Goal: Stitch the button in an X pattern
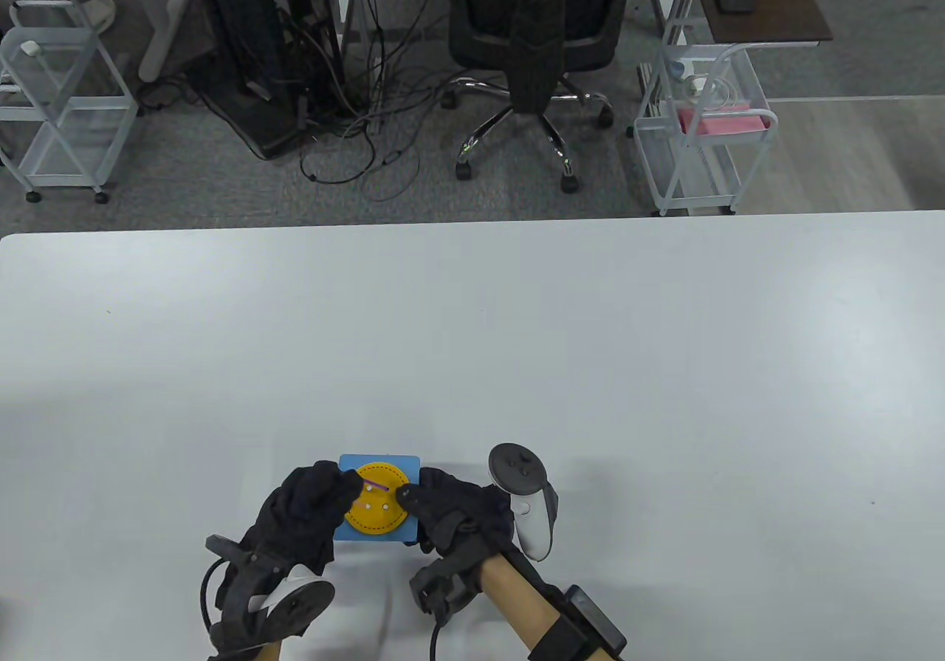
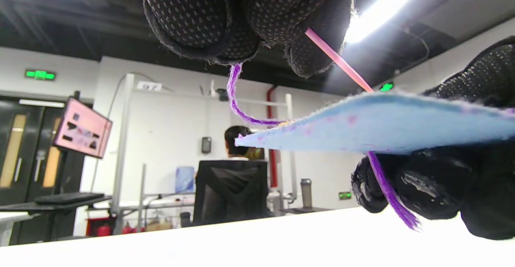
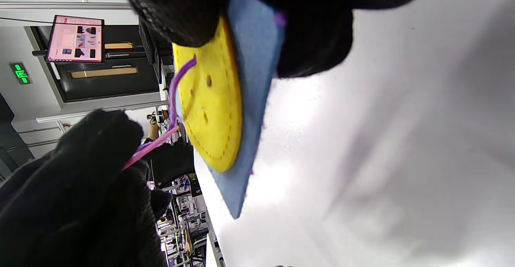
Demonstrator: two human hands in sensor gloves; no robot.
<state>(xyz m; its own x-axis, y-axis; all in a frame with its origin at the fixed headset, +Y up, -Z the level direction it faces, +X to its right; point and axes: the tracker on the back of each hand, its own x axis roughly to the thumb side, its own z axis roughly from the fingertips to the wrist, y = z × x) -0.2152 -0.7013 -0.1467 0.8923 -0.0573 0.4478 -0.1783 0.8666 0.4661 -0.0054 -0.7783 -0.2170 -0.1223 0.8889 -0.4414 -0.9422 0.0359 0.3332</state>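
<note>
You are mid-stitch: your left hand (image 1: 310, 502) pinches the pink needle (image 2: 338, 60) and purple yarn (image 2: 241, 110) above the yellow felt button (image 1: 378, 502). Your right hand (image 1: 443, 506) grips the blue felt square (image 1: 380, 461), lifted off the counter (image 1: 590, 358). Next, aim for the diagonal hole. Count: one button, four holes, one needle.

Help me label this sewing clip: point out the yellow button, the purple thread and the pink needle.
yellow button (image 1: 378, 504): table view, centre of its face among the holes.
purple thread (image 2: 234, 100): left wrist view, the strand hanging below the left fingers.
pink needle (image 2: 338, 60): left wrist view, mid-shaft above the blue felt.
</note>
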